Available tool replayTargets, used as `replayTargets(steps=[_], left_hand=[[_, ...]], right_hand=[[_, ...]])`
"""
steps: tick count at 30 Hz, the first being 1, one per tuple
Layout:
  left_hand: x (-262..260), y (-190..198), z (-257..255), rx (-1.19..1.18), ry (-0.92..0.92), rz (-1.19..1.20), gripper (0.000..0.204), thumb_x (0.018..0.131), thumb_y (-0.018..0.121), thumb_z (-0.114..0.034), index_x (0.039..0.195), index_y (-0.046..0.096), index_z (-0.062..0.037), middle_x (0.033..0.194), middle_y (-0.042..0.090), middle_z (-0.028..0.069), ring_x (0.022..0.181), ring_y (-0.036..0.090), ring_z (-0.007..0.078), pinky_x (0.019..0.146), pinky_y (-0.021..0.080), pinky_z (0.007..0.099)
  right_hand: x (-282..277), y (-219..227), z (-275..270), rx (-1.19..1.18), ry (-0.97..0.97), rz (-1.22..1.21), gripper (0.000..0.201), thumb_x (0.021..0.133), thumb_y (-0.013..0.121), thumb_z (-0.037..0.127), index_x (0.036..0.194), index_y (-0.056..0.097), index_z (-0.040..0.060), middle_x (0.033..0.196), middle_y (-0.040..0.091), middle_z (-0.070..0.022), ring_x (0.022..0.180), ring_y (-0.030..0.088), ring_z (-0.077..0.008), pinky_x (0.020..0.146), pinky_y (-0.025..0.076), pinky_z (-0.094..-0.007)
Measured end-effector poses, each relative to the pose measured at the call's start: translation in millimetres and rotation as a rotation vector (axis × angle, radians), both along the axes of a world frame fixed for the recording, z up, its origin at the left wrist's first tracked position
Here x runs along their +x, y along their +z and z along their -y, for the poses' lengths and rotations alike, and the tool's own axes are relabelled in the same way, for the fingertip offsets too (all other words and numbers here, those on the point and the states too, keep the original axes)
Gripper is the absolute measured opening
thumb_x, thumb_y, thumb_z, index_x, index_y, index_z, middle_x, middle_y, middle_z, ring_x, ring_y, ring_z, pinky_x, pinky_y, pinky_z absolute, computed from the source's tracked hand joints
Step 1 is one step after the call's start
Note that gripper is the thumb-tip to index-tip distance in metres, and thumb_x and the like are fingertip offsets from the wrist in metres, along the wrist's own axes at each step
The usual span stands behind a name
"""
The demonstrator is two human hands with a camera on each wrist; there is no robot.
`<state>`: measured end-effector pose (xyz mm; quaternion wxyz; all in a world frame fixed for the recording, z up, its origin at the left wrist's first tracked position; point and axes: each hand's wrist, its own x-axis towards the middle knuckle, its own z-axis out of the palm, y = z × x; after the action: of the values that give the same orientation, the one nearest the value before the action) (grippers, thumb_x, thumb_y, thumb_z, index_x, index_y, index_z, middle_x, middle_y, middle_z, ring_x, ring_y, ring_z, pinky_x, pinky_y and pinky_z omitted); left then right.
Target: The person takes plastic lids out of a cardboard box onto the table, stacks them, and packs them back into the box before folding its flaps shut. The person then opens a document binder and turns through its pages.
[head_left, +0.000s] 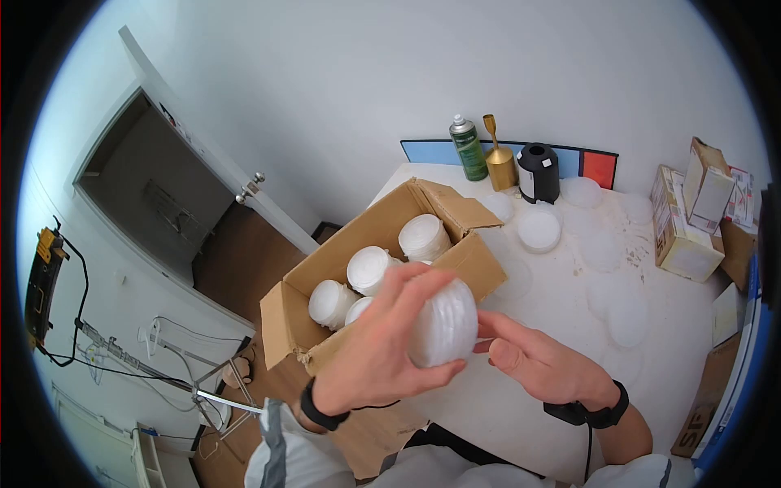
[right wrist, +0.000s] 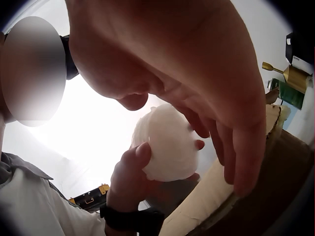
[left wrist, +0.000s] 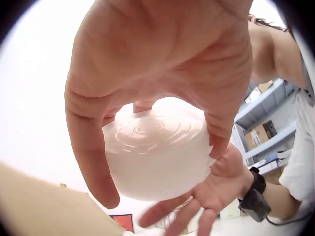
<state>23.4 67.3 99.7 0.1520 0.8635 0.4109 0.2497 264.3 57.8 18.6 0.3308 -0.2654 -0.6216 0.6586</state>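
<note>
My left hand [head_left: 378,346] grips a stack of round, translucent white plastic lids [head_left: 446,325], thumb on one side and fingers round the other. Concentric rings show on its end face in the left wrist view, and its side looks banded in the head view. To its right is my right hand [head_left: 549,366], fingers extended and fingertips close by the stack. Behind and below the hands stands an open cardboard box [head_left: 480,264] with several similar white stacks [head_left: 370,270] inside, partly hidden by the left hand.
Loose round lids [head_left: 539,228] lie on the white table [head_left: 545,317]. At its back stand a green spray can [head_left: 469,150], a gold candlestick [head_left: 500,163] and a black cylindrical container [head_left: 538,173]. Small cartons [head_left: 687,228] sit at the right edge. A door [head_left: 220,154] is at the left.
</note>
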Motion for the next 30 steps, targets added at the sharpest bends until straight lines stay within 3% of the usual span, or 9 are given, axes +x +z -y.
replayTargets(steps=[2,5,11,14,16,19,24,26,30], left_hand=[[-26,37,-17,0.116,0.112,-0.159,0.093,0.070,0.089,-0.024,0.151,0.046,-0.0081,0.140,0.051,0.0167,0.127,0.058,0.0321,0.102,0.053,0.0439],[-52,73,-72,0.298,0.239,-0.269,0.093,0.074,0.082,-0.033,0.151,0.042,-0.0013,0.137,0.054,0.0241,0.124,0.059,0.0394,0.102,0.051,0.0469],[-63,-12,-204,0.323,0.126,-0.272,0.094,0.075,0.082,-0.036,0.147,0.038,0.0041,0.136,0.055,0.0310,0.126,0.058,0.0453,0.108,0.049,0.0481],[-63,-65,-228,0.204,0.156,-0.543,0.093,0.073,0.084,-0.035,0.146,0.040,0.0024,0.137,0.054,0.0271,0.130,0.054,0.0446,0.112,0.047,0.0484],[-70,-89,-232,0.499,0.048,-0.451,0.094,0.071,0.084,-0.034,0.148,0.042,-0.0012,0.140,0.052,0.0228,0.134,0.049,0.0425,0.114,0.044,0.0487],[-70,-90,-207,0.595,0.161,-0.527,0.094,0.070,0.083,-0.033,0.150,0.043,-0.0047,0.143,0.049,0.0214,0.135,0.046,0.0421,0.115,0.041,0.0500],[-61,-97,-203,0.453,0.207,-0.504,0.089,0.076,0.082,-0.033,0.152,0.046,-0.0049,0.139,0.053,0.0218,0.132,0.049,0.0414,0.110,0.045,0.0501],[-57,-100,-209,0.180,0.156,-0.334,0.080,0.083,0.081,-0.034,0.149,0.048,-0.0037,0.133,0.057,0.0212,0.124,0.055,0.0402,0.105,0.050,0.0485],[-60,-97,-209,0.206,0.126,-0.348,0.072,0.085,0.082,-0.033,0.142,0.051,-0.0029,0.130,0.060,0.0195,0.118,0.059,0.0399,0.101,0.053,0.0481]], right_hand=[[5,1,-4,0.097,0.106,0.235,0.073,0.110,0.051,0.051,0.153,0.041,-0.0071,0.138,0.061,-0.0316,0.129,0.062,-0.0391,0.104,0.050,-0.0443],[2,-17,-10,0.334,0.311,0.481,0.073,0.108,0.054,0.053,0.148,0.045,-0.0073,0.131,0.063,-0.0325,0.123,0.063,-0.0419,0.103,0.051,-0.0447],[-2,-22,-5,0.374,0.629,0.862,0.081,0.104,0.057,0.059,0.151,0.044,-0.0063,0.136,0.061,-0.0286,0.126,0.059,-0.0441,0.107,0.049,-0.0449],[3,-20,-8,0.410,0.534,0.832,0.081,0.104,0.057,0.059,0.151,0.044,-0.0061,0.137,0.061,-0.0285,0.127,0.059,-0.0438,0.107,0.048,-0.0450],[7,-29,-10,0.435,0.500,0.831,0.080,0.104,0.057,0.058,0.151,0.044,-0.0058,0.136,0.061,-0.0284,0.127,0.059,-0.0441,0.107,0.048,-0.0450],[9,-32,-11,0.458,0.438,0.836,0.076,0.104,0.060,0.055,0.148,0.046,-0.0056,0.127,0.064,-0.0286,0.119,0.062,-0.0451,0.101,0.051,-0.0465],[9,-43,-13,0.473,0.362,0.889,0.071,0.102,0.063,0.051,0.143,0.050,-0.0051,0.117,0.068,-0.0290,0.110,0.065,-0.0456,0.094,0.054,-0.0479],[11,-46,-14,0.498,0.310,0.911,0.067,0.102,0.063,0.051,0.138,0.052,-0.0047,0.115,0.069,-0.0283,0.107,0.066,-0.0454,0.091,0.055,-0.0488],[10,-40,-17,0.497,0.246,0.979,0.062,0.100,0.067,0.050,0.128,0.056,-0.0038,0.108,0.069,-0.0277,0.105,0.067,-0.0438,0.088,0.055,-0.0491]])
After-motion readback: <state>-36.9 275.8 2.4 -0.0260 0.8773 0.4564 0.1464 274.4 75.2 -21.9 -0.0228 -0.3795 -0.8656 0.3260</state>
